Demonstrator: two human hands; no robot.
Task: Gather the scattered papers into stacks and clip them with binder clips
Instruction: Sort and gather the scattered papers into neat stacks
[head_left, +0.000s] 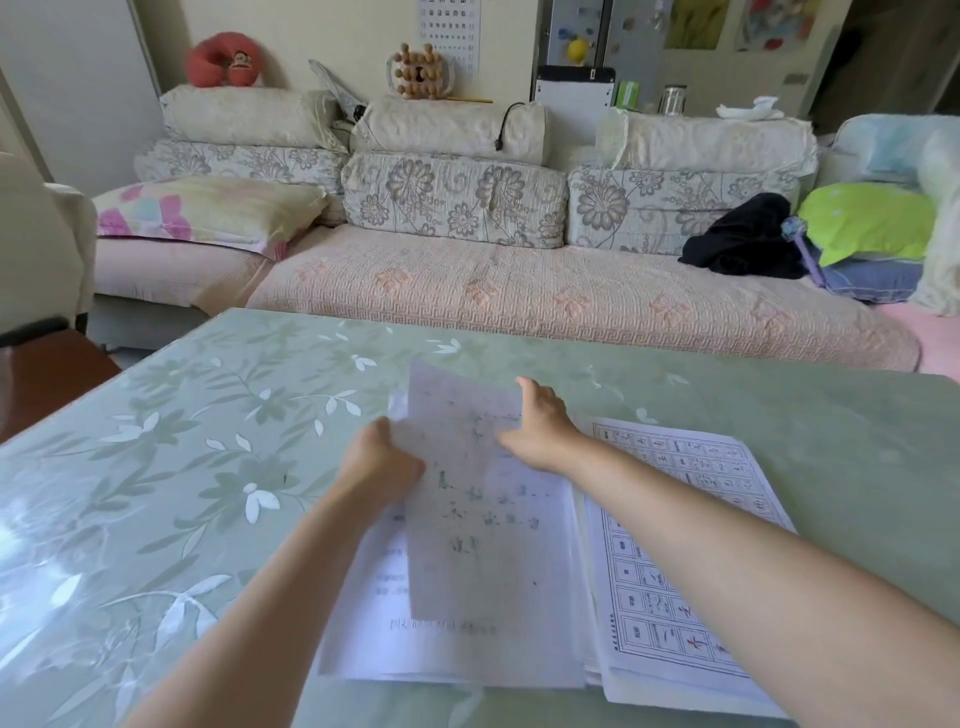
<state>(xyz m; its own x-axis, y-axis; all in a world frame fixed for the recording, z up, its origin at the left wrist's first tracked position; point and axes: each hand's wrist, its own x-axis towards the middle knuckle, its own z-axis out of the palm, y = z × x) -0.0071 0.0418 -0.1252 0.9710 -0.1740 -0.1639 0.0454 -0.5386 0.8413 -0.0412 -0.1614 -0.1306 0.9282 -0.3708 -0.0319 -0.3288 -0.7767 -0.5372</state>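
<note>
papers (452, 649) are spread on the table (208, 415). one thin, limp sheet (483, 509) is held raised, left edge gripped by the left hand (382, 460); right hand (540, 423) fingers are hidden behind it, state undetermined. support at opposite edges is judged best.

Floral sofa (457, 208) behind green table (208, 415)
</note>
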